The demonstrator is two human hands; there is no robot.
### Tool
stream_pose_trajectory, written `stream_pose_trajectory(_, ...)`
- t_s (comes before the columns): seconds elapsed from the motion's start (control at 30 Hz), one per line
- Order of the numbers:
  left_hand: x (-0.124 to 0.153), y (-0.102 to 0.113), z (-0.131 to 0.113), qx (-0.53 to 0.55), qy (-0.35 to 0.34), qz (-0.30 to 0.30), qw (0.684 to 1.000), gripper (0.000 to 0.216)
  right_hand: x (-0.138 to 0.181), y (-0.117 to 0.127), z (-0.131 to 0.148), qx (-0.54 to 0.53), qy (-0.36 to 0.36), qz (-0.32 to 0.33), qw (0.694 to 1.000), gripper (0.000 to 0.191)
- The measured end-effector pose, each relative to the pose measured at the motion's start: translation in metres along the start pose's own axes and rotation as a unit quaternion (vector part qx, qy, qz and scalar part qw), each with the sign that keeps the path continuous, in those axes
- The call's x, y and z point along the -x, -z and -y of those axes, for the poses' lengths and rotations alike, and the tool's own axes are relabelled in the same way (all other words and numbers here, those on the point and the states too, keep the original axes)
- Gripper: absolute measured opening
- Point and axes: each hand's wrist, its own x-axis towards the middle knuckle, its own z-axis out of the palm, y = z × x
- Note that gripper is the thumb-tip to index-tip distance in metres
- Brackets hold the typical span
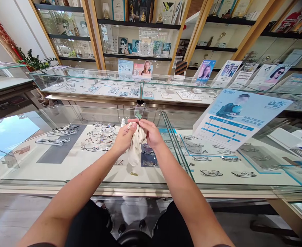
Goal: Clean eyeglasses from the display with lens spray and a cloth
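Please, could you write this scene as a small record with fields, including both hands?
Left hand: grips the pale cloth
Right hand: on the cloth's other side; exact grip hidden
Eyeglasses: lens visible just above the hands
White bottle: beyond the left hand
Counter: glass, displaying spectacles
Sign: blue and white, at right

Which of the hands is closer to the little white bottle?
Left. The left hand is just in front of the white bottle; the right hand is farther off, across the pale cloth.
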Motion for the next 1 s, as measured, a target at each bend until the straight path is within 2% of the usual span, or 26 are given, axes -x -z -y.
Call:
stream_pose_trajectory(0.17, -0.004, 0.005, 0.002, 0.027, 0.025, 0.048, 0.998, 0.079, -0.003, 0.003, 0.001, -0.025, 0.01, -0.038, 0.999, 0.035)
stream_pose_trajectory(0.33, -0.001, 0.003, -0.007, 0.041, 0.065, 0.096, 0.992, 0.08, -0.005, 0.006, 0.002, -0.038, 0.013, -0.06, 0.997, 0.033)
stream_pose_trajectory(0.43, -0.002, 0.004, -0.008, 0.029, 0.07, 0.079, 0.994, 0.075, -0.006, 0.009, 0.003, -0.039, 0.026, -0.083, 0.995, 0.035)
stream_pose_trajectory(0.73, -0.009, 0.013, -0.005, -0.063, 0.006, -0.017, 0.998, 0.064, -0.005, 0.019, 0.014, 0.015, 0.044, -0.12, 0.992, 0.027)
stream_pose_trajectory(1.0, -0.007, 0.012, -0.012, -0.054, 0.004, -0.009, 0.998, 0.06, -0.003, 0.022, 0.015, 0.11, 0.065, -0.106, 0.986, 0.021)
